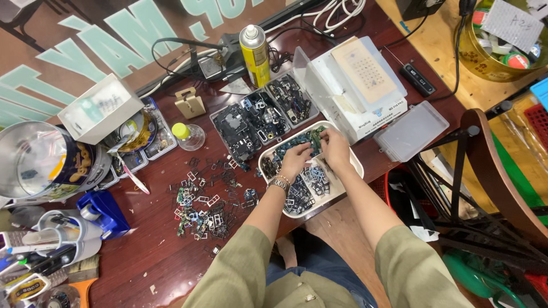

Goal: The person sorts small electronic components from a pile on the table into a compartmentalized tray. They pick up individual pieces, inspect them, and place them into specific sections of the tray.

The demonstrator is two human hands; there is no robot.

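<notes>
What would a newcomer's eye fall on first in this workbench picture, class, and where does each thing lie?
First, the person's left hand and right hand, both sorting small dark metal parts in the white oval plastic tray at the table's near edge. Next, the scattered heap of small metal frames left of that tray on the dark red table. Behind stands a tall yellow spray can.

We see a dark reddish wooden tabletop (154, 251), a pale wooden surface (439, 43) beyond its right end, a dark wooden chair (496, 171) at right, and a teal-lettered banner (85, 51) at upper left.
</notes>
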